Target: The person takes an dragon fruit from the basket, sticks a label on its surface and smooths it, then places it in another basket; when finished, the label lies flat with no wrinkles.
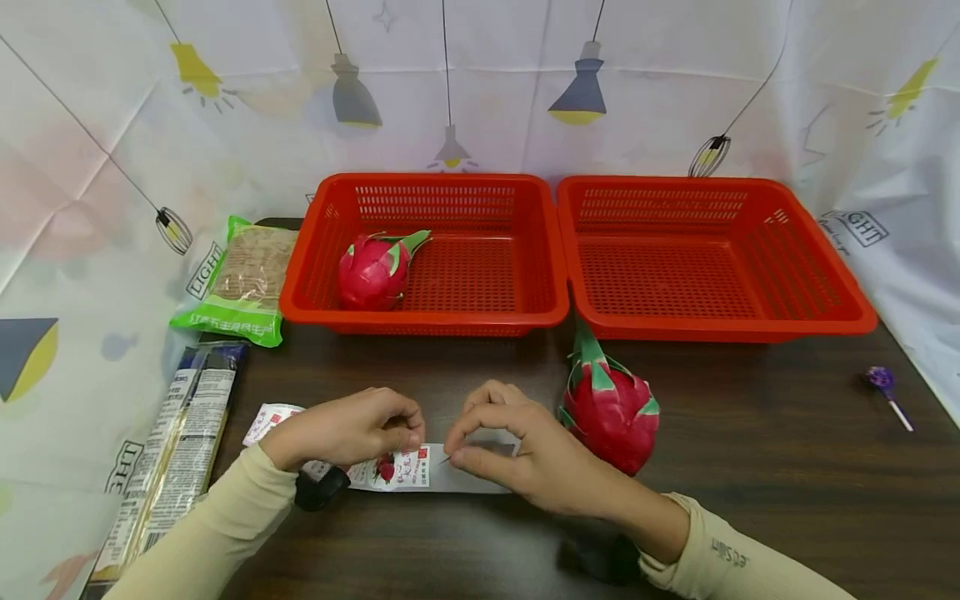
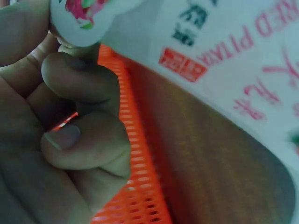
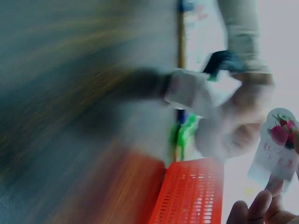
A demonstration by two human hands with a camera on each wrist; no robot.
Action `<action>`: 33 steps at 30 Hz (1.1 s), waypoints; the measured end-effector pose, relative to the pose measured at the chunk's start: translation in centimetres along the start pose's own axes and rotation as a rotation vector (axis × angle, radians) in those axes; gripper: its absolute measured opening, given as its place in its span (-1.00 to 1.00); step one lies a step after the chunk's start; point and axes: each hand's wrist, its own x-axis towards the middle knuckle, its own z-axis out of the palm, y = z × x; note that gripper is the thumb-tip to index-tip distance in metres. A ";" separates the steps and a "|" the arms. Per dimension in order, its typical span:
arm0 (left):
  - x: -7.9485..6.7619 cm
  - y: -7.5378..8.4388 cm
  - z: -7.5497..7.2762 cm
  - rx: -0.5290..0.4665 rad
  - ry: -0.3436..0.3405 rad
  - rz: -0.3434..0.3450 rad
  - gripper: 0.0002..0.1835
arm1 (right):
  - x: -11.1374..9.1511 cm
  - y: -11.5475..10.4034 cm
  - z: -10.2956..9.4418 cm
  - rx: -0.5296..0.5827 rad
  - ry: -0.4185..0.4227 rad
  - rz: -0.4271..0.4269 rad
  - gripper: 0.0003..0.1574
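Observation:
In the head view, my left hand [image 1: 352, 429] pinches a strip of dragon fruit labels [image 1: 472, 479], a pale backing with printed stickers. The left wrist view brings the strip [image 2: 224, 51] close, with red lettering and a red stamp; my left thumb [image 2: 21, 32] lies at a rounded label edge [image 2: 86, 23]. Above the strip's bare end, my right hand [image 1: 517, 450] pinches a label between thumb and forefinger, almost edge-on there. That label [image 3: 278, 149] shows its fruit picture in the right wrist view. A dragon fruit [image 1: 611, 412] lies just beyond my right hand.
Two red baskets stand at the back; the left basket [image 1: 427, 318] holds another dragon fruit [image 1: 371, 271], the right basket [image 1: 720, 329] stands beside it. To the left lie a green-edged food bag [image 1: 251, 271] and a long packet [image 1: 176, 442]. A lollipop [image 1: 881, 379] lies far right.

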 end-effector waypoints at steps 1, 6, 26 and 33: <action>0.2 -0.2 0.2 -0.001 0.000 -0.025 -0.87 | -0.1 -0.1 -0.3 0.047 0.009 0.039 -0.92; 1.2 -1.0 1.7 0.169 0.084 -0.116 -0.82 | -1.2 0.5 -1.4 0.157 0.069 0.089 -0.87; 4.0 3.1 4.7 0.440 0.461 0.200 -0.82 | -9.2 -0.2 -3.4 0.257 0.329 0.236 -0.84; 6.9 8.2 6.7 0.045 0.366 0.514 -0.84 | -10.8 -0.1 -3.7 0.220 0.466 0.261 -0.87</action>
